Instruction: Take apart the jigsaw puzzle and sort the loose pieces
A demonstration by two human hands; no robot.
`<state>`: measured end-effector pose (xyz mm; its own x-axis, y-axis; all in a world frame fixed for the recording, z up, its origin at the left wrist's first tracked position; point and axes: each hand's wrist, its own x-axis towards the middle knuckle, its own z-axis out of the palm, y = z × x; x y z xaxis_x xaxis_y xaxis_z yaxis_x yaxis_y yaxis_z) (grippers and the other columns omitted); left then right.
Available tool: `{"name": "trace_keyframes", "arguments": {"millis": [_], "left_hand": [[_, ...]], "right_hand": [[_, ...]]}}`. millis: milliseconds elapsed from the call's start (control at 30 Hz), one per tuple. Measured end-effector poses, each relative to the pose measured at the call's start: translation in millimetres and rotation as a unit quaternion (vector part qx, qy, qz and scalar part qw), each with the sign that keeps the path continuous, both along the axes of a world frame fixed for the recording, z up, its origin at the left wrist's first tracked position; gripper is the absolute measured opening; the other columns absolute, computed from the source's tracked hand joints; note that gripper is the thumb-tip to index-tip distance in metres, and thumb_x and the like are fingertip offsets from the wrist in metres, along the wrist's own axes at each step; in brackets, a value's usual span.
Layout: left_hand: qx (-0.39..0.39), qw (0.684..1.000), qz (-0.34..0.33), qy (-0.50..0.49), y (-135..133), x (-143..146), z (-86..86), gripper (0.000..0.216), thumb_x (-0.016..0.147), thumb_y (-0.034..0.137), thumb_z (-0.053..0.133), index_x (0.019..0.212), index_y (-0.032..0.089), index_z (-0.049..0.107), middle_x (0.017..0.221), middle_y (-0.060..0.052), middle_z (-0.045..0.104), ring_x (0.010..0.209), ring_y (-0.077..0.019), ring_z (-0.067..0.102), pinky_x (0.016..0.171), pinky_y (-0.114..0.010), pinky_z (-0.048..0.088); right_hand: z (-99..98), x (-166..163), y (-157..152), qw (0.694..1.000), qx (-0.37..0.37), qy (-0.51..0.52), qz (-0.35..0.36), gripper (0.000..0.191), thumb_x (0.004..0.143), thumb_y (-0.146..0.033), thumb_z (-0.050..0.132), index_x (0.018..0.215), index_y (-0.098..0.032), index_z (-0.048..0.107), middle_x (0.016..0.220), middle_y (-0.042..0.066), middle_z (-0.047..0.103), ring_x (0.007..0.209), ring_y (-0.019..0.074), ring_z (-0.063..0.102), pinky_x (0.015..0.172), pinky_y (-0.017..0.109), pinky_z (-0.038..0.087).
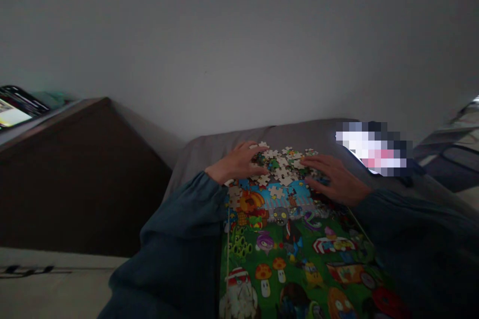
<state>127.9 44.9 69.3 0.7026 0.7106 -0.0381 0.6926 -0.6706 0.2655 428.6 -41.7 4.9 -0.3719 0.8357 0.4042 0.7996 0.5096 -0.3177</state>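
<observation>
A pile of loose jigsaw puzzle pieces (283, 165) lies on the far end of a picture board (277, 249) printed with cartoon plants and zombies. Many pieces show their pale backs, others their coloured faces. My left hand (241, 162) curves round the pile's left side, thumb and fingers apart, fingertips at the pieces. On the opposite side, my right hand (331, 177) reaches in with spread fingers touching the edge of the heap. Neither hand grips a piece that I can see. One single piece (277, 192) lies a little nearer on the blue printed part.
The board rests on a grey cushioned surface (209, 152) against a pale wall (224, 50). To the right lies a lit, pixelated device (374, 152). A dark brown cabinet (82, 179) stands on the left, with another screen (15, 112) on top.
</observation>
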Motion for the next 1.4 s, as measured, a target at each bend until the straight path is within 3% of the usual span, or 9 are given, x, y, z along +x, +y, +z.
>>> {"name": "trace_keyframes", "arguments": {"millis": [133, 267, 467, 700, 867, 967, 1100, 1233, 1400], "left_hand": [[-0.061, 0.994, 0.009, 0.088, -4, 5, -15.0, 0.102, 0.071, 0.079, 0.062, 0.155, 0.037, 0.021, 0.164, -0.015, 0.011, 0.145, -0.0515, 0.01, 0.105, -0.075, 0.02], [0.011, 0.998, 0.016, 0.061, -1, 12, -28.8, 0.069, 0.089, 0.065, 0.053, 0.15, 0.039, 0.033, 0.159, -0.012, 0.028, 0.141, -0.047, 0.025, 0.102, -0.073, 0.028], [0.094, 0.995, -0.015, 0.008, 14, 9, -29.9, 0.044, 0.093, 0.025, 0.057, 0.137, 0.028, 0.054, 0.134, -0.009, 0.054, 0.119, -0.0296, 0.052, 0.102, -0.048, 0.041], [0.064, 0.982, 0.057, -0.166, 32, -4, -25.0, 0.032, 0.095, 0.034, 0.055, 0.124, 0.022, 0.063, 0.119, -0.007, 0.067, 0.107, -0.0233, 0.062, 0.093, -0.036, 0.048], [0.056, 0.972, 0.12, -0.195, 34, -12, -12.2, 0.046, 0.092, 0.036, 0.061, 0.135, 0.022, 0.054, 0.109, -0.007, 0.071, 0.093, -0.0216, 0.066, 0.083, -0.032, 0.05], [0.09, 0.972, 0.14, -0.167, 35, -15, -6.6, 0.05, 0.092, 0.034, 0.059, 0.139, 0.021, 0.051, 0.116, -0.009, 0.068, 0.104, -0.0243, 0.063, 0.093, -0.037, 0.047], [0.111, 0.986, 0.089, -0.087, 32, -15, -6.6, 0.044, 0.091, 0.049, 0.059, 0.128, 0.025, 0.062, 0.134, -0.01, 0.058, 0.127, -0.0319, 0.048, 0.106, -0.049, 0.035], [0.04, 0.998, -0.052, 0.005, 24, -8, -13.7, 0.05, 0.082, 0.053, 0.068, 0.124, 0.027, 0.064, 0.132, -0.007, 0.058, 0.119, -0.0268, 0.053, 0.102, -0.04, 0.04], [0.042, 0.998, -0.043, 0.028, 17, 1, -19.4, 0.047, 0.08, 0.049, 0.071, 0.12, 0.024, 0.065, 0.113, -0.007, 0.065, 0.109, -0.0269, 0.056, 0.095, -0.039, 0.042]], "right_hand": [[0.9, -6, -7, 0.995, -0.053, -0.072, -0.034, 0.075, 0.084, -0.067, 0.057, 0.146, -0.028, 0.043, 0.145, 0.014, 0.049, 0.133, 0.0394, 0.044, 0.104, 0.065, 0.038], [1.7, -13, -2, 0.993, -0.07, -0.082, -0.054, 0.062, 0.092, -0.06, 0.05, 0.144, -0.026, 0.045, 0.142, 0.014, 0.051, 0.127, 0.0373, 0.047, 0.1, 0.062, 0.041], [2.4, -13, 8, 0.998, -0.047, -0.032, -0.015, 0.049, 0.093, -0.048, 0.057, 0.135, -0.023, 0.055, 0.135, 0.013, 0.056, 0.121, 0.0329, 0.05, 0.102, 0.057, 0.043], [0.0, -10, 12, 0.999, -0.024, 0.031, 0.036, 0.03, 0.097, -0.031, 0.052, 0.124, -0.02, 0.062, 0.122, 0.012, 0.065, 0.117, 0.026, 0.056, 0.104, 0.051, 0.044], [2.6, -10, 14, 0.997, 0.002, 0.077, -0.006, 0.025, 0.097, -0.026, 0.05, 0.115, -0.019, 0.066, 0.115, 0.011, 0.067, 0.11, 0.024, 0.061, 0.1, 0.045, 0.048], [4.8, -10, 15, 0.993, 0.033, 0.109, -0.03, 0.028, 0.099, -0.027, 0.045, 0.117, -0.021, 0.065, 0.116, 0.011, 0.065, 0.111, 0.0234, 0.06, 0.101, 0.043, 0.048], [4.1, -13, 14, 0.997, 0.021, 0.068, -0.035, 0.035, 0.099, -0.03, 0.044, 0.129, -0.022, 0.059, 0.13, 0.013, 0.057, 0.124, 0.0259, 0.052, 0.107, 0.046, 0.043], [2.3, -16, 11, 0.998, -0.01, -0.012, -0.053, 0.039, 0.098, -0.037, 0.046, 0.133, -0.022, 0.056, 0.141, 0.012, 0.051, 0.136, 0.0313, 0.04, 0.111, 0.055, 0.035], [6.5, -19, 9, 0.995, -0.06, -0.069, -0.032, 0.052, 0.098, -0.05, 0.044, 0.142, -0.022, 0.047, 0.144, 0.012, 0.048, 0.134, 0.0302, 0.042, 0.109, 0.052, 0.036]]}}
